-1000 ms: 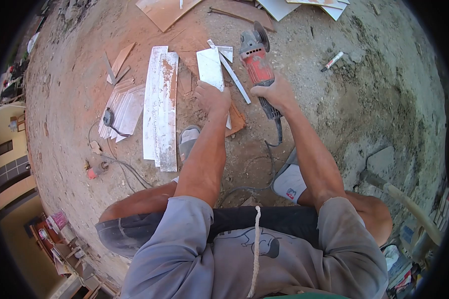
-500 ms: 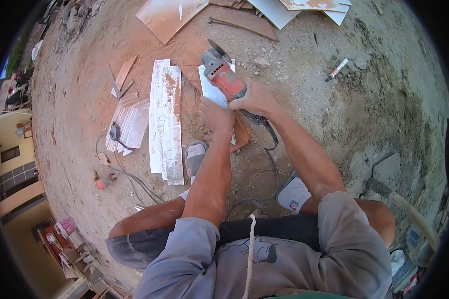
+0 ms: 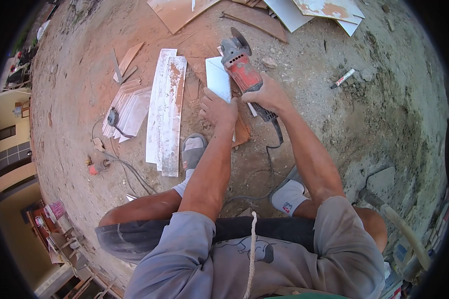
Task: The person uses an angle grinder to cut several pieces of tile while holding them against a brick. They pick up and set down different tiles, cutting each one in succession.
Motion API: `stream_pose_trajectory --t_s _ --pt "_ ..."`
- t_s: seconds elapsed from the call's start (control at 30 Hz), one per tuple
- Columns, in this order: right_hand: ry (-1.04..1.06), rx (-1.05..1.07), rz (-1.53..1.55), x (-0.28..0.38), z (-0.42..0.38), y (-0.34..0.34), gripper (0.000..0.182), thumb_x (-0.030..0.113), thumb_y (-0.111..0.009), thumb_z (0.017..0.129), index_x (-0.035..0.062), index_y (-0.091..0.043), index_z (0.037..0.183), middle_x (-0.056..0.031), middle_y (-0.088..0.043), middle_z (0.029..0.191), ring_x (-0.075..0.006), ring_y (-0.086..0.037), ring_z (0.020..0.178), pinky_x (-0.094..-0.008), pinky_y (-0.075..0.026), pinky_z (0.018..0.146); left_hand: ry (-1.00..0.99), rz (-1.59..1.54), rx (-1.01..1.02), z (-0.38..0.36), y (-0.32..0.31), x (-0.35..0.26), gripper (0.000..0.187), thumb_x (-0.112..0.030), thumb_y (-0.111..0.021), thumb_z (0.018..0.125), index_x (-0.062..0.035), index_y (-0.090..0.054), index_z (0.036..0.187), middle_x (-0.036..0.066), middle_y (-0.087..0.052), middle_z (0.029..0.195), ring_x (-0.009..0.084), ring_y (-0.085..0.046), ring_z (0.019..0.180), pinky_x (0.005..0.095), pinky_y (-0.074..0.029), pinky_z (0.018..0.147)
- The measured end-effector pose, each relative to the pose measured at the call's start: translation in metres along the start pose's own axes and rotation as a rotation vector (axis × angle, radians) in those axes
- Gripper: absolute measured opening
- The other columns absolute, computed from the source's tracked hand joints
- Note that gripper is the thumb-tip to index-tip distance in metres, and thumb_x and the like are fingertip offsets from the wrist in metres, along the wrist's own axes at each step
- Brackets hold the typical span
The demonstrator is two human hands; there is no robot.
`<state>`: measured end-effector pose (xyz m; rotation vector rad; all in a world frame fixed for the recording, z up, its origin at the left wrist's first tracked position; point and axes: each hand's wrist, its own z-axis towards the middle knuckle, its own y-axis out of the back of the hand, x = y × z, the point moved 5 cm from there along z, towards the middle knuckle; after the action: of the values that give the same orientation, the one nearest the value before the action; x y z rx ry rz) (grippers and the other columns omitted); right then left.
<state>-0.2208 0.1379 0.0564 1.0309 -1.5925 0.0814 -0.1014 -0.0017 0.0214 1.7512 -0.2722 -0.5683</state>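
Note:
My right hand is wrapped round the body of a red and grey angle grinder. The grinder's disc points up and away, to the right of a white tile piece. On the near end of that piece lies my left hand, its fingers bent over the tile and its thumb near the right edge. Reddish tile pieces show under and beside my left wrist. A black cord runs from the grinder toward my feet.
Long whitish tile strips lie left of my hands, with a stack of cut pieces beyond. Larger tiles lie at the far side. A marker is at the right; a shovel lies near my right knee.
The grinder has moved right, away from the white tile piece, with my right hand round it. More of the tile's surface shows now. The whole view has shifted slightly.

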Motion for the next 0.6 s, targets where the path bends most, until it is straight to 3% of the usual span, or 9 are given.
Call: stream_pose_trajectory --t_s 0.17,0.23,0.27,0.33,0.37,0.43,0.47,0.53,0.6 --pt "0.005 0.001 -0.016 -0.001 -0.01 0.01 0.08 0.042 -0.079 0.056 -0.0039 -0.06 0.119 -0.0286 -0.068 0.109 -0.0406 -0.066 0.104 -0.0434 -0.051 0.091 -0.145 -0.194 -0.105 0.002 -0.004 0.015 0.099 -0.05 -0.075 0.079 0.0004 -0.028 0.151 0.023 -0.045 0.143 0.0388 -0.043 0.133 0.0539 -0.029 0.109" --pt "0.004 0.015 -0.006 -0.002 -0.013 0.009 0.081 0.042 -0.079 0.056 -0.0041 -0.06 0.121 -0.0288 -0.067 0.109 -0.0406 -0.066 0.104 -0.0437 -0.051 0.091 -0.127 -0.439 -0.145 0.014 -0.016 0.045 0.082 -0.048 -0.069 0.085 -0.0002 -0.041 0.146 0.024 -0.05 0.14 0.0401 -0.046 0.131 0.0539 -0.033 0.108" --pt "-0.006 0.015 -0.036 -0.006 -0.011 0.004 0.082 0.042 -0.078 0.057 -0.0039 -0.06 0.121 -0.0287 -0.067 0.11 -0.0406 -0.066 0.104 -0.0438 -0.051 0.091 -0.134 -0.434 -0.145 0.02 -0.023 0.056 0.082 -0.048 -0.069 0.085 -0.0002 -0.041 0.146 0.024 -0.05 0.14 0.0401 -0.046 0.131 0.0539 -0.033 0.108" --pt "-0.016 0.015 -0.062 -0.009 -0.01 -0.003 0.082 0.043 -0.078 0.057 -0.0038 -0.059 0.122 -0.0286 -0.067 0.11 -0.0406 -0.066 0.103 -0.0439 -0.051 0.091 -0.08 -0.548 -0.07 0.033 -0.033 0.074 0.064 -0.047 -0.064 0.09 0.0016 -0.06 0.131 0.025 -0.057 0.131 0.0377 -0.053 0.125 0.0496 -0.039 0.104" --pt "-0.006 0.017 -0.063 -0.01 -0.011 -0.006 0.081 0.042 -0.077 0.057 -0.0035 -0.06 0.121 -0.0282 -0.067 0.11 -0.0406 -0.066 0.103 -0.0439 -0.052 0.091 -0.083 -0.546 -0.069 0.042 -0.031 0.08 0.064 -0.047 -0.064 0.09 0.0016 -0.06 0.131 0.025 -0.057 0.131 0.0377 -0.053 0.125 0.0496 -0.039 0.104" --pt "-0.002 0.017 -0.064 -0.008 -0.013 -0.007 0.08 0.042 -0.077 0.057 -0.0032 -0.06 0.121 -0.0278 -0.067 0.11 -0.0407 -0.066 0.103 -0.044 -0.052 0.091 -0.162 -0.554 0.152 0.054 -0.031 0.076 0.054 -0.043 -0.064 0.092 0.0037 -0.068 0.118 0.021 -0.067 0.118 0.0304 -0.064 0.111 0.0416 -0.047 0.096" --pt "0.015 0.025 -0.059 -0.007 -0.014 -0.006 0.08 0.042 -0.077 0.057 -0.0028 -0.06 0.121 -0.0276 -0.067 0.11 -0.0407 -0.066 0.102 -0.0442 -0.052 0.09 -0.165 -0.553 0.156 0.056 -0.03 0.076 0.054 -0.043 -0.064 0.092 0.0037 -0.068 0.118 0.021 -0.067 0.118 0.0304 -0.064 0.111 0.0416 -0.047 0.096" --pt "0.029 0.032 -0.053 -0.005 -0.016 -0.006 0.079 0.042 -0.076 0.057 -0.0025 -0.06 0.12 -0.0274 -0.067 0.109 -0.0407 -0.066 0.102 -0.0443 -0.052 0.09 -0.081 -0.81 0.223 0.06 -0.03 0.078 0.048 -0.039 -0.066 0.093 0.0049 -0.071 0.111 0.013 -0.073 0.1 0.0205 -0.068 0.089 0.0334 -0.052 0.082" --pt "0.004 0.046 -0.057 -0.005 -0.014 -0.008 0.078 0.041 -0.076 0.057 -0.0034 -0.06 0.12 -0.0274 -0.067 0.108 -0.0408 -0.066 0.102 -0.0444 -0.052 0.09 -0.085 -0.83 0.293 0.064 -0.031 0.079 0.046 -0.036 -0.067 0.093 0.0052 -0.071 0.111 0.01 -0.073 0.096 0.0172 -0.067 0.084 0.031 -0.051 0.077"
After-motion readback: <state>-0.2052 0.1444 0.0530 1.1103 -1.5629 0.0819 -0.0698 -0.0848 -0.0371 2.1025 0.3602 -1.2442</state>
